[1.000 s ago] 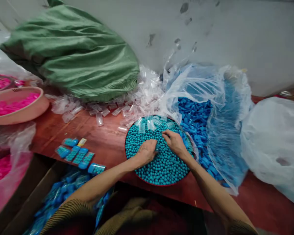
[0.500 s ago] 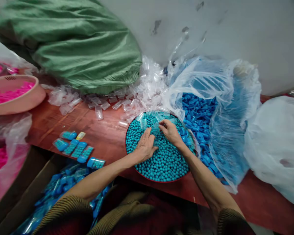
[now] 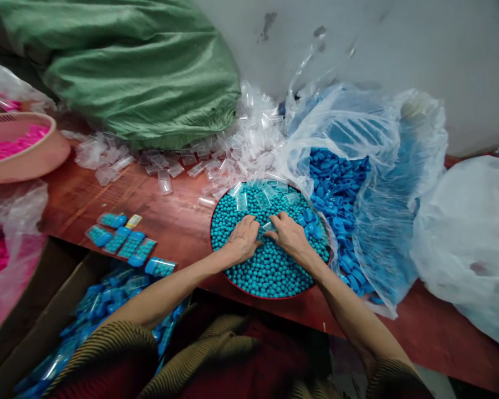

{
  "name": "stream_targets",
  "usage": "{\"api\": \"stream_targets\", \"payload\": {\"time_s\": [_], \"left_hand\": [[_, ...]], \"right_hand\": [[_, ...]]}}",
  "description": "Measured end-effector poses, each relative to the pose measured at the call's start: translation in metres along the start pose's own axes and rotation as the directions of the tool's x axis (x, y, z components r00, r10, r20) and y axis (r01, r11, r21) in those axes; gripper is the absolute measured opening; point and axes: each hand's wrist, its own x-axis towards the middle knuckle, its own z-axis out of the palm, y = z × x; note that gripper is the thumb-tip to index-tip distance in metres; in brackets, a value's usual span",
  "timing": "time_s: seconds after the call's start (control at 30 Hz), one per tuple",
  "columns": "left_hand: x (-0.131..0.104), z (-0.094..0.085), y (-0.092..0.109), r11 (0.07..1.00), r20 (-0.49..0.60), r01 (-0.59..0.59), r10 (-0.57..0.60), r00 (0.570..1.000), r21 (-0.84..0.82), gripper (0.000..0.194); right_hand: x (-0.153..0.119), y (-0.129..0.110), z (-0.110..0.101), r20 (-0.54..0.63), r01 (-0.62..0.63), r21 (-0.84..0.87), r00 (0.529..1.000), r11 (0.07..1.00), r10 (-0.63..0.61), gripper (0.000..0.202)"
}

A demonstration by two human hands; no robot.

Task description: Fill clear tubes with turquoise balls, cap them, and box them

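Note:
A round red-rimmed tray (image 3: 270, 297) holds a deep layer of turquoise beads (image 3: 270, 277). My right hand (image 3: 290, 237) is over the middle of the beads, thumb and fingers closed on a small clear plastic container (image 3: 268, 226). Just left of it, my left hand (image 3: 244, 239) rests on the beads with its thumb apart from its fingers; its fingertips are partly hidden. Several clear containers (image 3: 242, 201) lie on the beads at the far side of the tray. Blue caps (image 3: 311, 224) sit on the beads at the right.
Filled blue-capped containers (image 3: 131, 244) lie on the red table (image 3: 178, 221) at left. Loose clear containers (image 3: 249, 144) are heaped behind the tray. A plastic bag (image 3: 382, 221) of blue caps stands right. A green sack (image 3: 141, 77) and pink basin (image 3: 45, 149) are at left.
My right hand has come down and nearer to me with the clear container. My left hand has drawn its fingers in beside it. The view has shifted slightly.

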Motion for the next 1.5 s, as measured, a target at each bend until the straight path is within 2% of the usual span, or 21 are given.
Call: {"api": "stream_targets", "payload": {"time_s": [0.13,0.27,0.4,0.53,0.67,0.77,0.83,0.87,0.93,1.03,1.1,1.23,1.3,1.37,1.5], "left_hand": [[-0.004,0.002,-0.007,0.998,-0.018,-0.051,0.05,0.999,-0.032,0.033],[0.0,0.005,-0.008,0.982,-0.066,-0.183,0.18,0.981,-0.036,0.031],[0.009,0.01,-0.003,0.959,-0.038,-0.263,0.261,0.965,-0.107,0.034],[0.013,0.015,0.002,0.964,0.02,-0.216,0.222,0.975,-0.157,0.039],[0.011,0.015,0.007,0.978,0.043,-0.148,0.155,0.987,-0.146,0.044],[0.012,0.008,0.011,0.989,0.075,-0.094,0.103,0.992,-0.116,0.055],[0.014,0.001,0.015,0.996,0.13,-0.053,0.062,0.99,-0.071,0.053],[0.015,-0.002,0.017,0.999,0.161,-0.038,0.043,0.986,-0.034,0.047],[0.017,-0.005,0.022,0.998,0.195,-0.024,0.014,0.981,0.049,0.034],[0.015,-0.006,0.025,0.992,0.168,-0.021,0.0,0.986,0.124,0.029],[0.011,-0.006,0.025,0.991,0.139,-0.015,-0.004,0.99,0.133,0.029],[0.004,-0.008,0.021,0.994,0.112,-0.004,-0.008,0.994,0.105,0.028],[0.002,-0.008,0.018,0.997,0.102,-0.004,-0.004,0.995,0.076,0.029],[0.002,-0.005,0.015,0.999,0.075,-0.009,0.006,0.997,0.04,0.032],[0.005,0.002,0.01,0.999,-0.005,0.006,-0.007,1.0,-0.051,0.044]], "right_hand": [[0.007,-0.002,0.009,0.03,0.024,0.01,0.999,1.0,-0.024,0.037],[0.005,0.014,0.017,-0.065,0.153,0.238,0.988,0.959,-0.141,0.048],[0.003,0.025,0.023,-0.166,0.199,0.466,0.977,0.862,-0.136,0.04],[0.0,0.022,0.027,-0.195,0.206,0.568,0.974,0.797,-0.113,0.035],[-0.008,0.011,0.032,-0.267,0.149,0.583,0.964,0.798,0.015,0.031],[-0.011,0.01,0.028,-0.236,0.167,0.529,0.971,0.832,-0.045,0.037],[-0.007,0.013,0.02,-0.124,0.144,0.419,0.987,0.896,-0.101,0.039],[-0.002,0.014,0.014,-0.059,0.106,0.352,0.994,0.93,-0.091,0.038],[0.013,0.012,0.001,0.001,-0.019,0.231,1.0,0.973,0.019,0.035],[0.042,-0.001,-0.009,-0.111,-0.16,0.154,0.978,0.975,0.178,0.038],[0.059,-0.011,-0.009,-0.166,-0.121,0.108,0.976,0.987,0.138,0.046],[0.074,-0.013,-0.001,-0.081,0.006,0.023,0.997,1.0,-0.004,0.052],[0.069,-0.003,0.003,-0.08,0.028,0.101,0.997,0.994,-0.02,0.045],[0.058,0.009,0.006,-0.127,0.044,0.26,0.992,0.965,-0.01,0.038],[0.033,0.027,0.014,-0.229,0.098,0.631,0.971,0.77,0.064,0.027]]}}
